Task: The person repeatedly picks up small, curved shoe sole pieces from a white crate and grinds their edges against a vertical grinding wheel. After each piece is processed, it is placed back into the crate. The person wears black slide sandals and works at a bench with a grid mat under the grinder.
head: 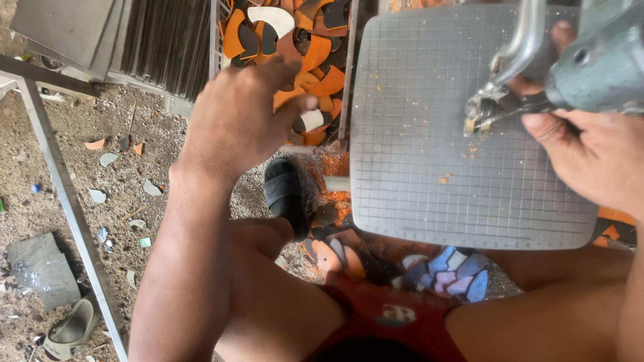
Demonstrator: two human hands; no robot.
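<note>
My left hand (235, 121) reaches over a bin of curved orange, black and white offcuts (315, 47) and pinches a small white-and-black piece (310, 121) between thumb and fingers. My right hand (597, 161) is at the right edge, against a grey-green machine body (604, 67). Its thumb and fingers close around a dark piece (533, 102) just behind the metal tool head (481, 112). The tool head hangs over a grey gridded work plate (429, 174) dusted with orange crumbs.
A bent metal arm (526, 33) rises from the tool head. My foot in a black sandal (285, 191) rests on the gravel below. Cut pieces (449, 271) lie heaped under the plate. At left are a metal frame bar (67, 194), a grey block (40, 268) and a loose shoe (70, 328).
</note>
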